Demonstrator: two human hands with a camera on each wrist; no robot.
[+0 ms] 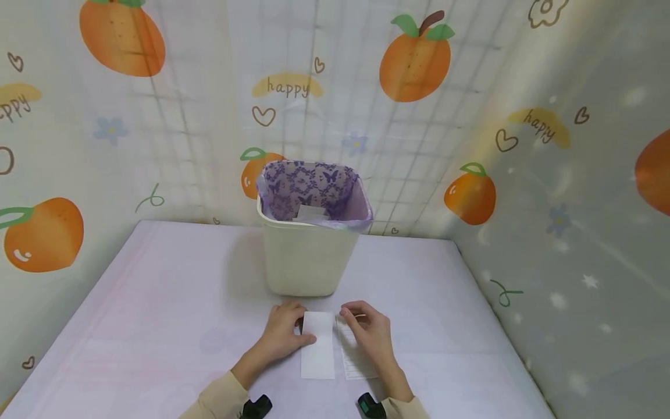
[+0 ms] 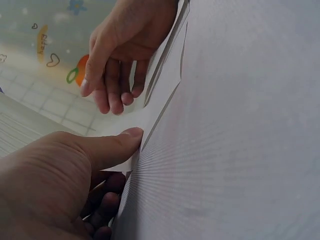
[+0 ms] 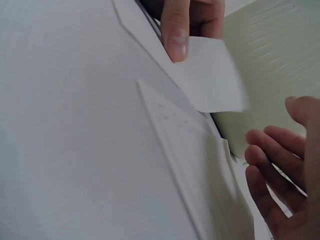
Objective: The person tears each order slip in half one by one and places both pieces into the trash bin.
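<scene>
My left hand [image 1: 282, 330] pinches the upper part of a blank white paper slip [image 1: 318, 359], thumb on top and fingers beneath. In the right wrist view, the slip's far end [image 3: 212, 82] lifts off the table. Beside it on the right lies a second paper slip [image 1: 357, 359] with faint printed lines, standing slightly raised along an edge [image 3: 200, 165]. Above this printed slip hovers my right hand [image 1: 371, 331]. Its fingers are loosely bent and apart, with nothing between them in either wrist view.
Just beyond the hands stands a cream waste bin [image 1: 306, 262] with a purple patterned liner [image 1: 314, 180]. A white piece of paper [image 1: 312, 213] shows inside it. A pale cloth [image 1: 173, 302] covers the table, and a fruit-printed curtain [image 1: 204, 134] hangs behind.
</scene>
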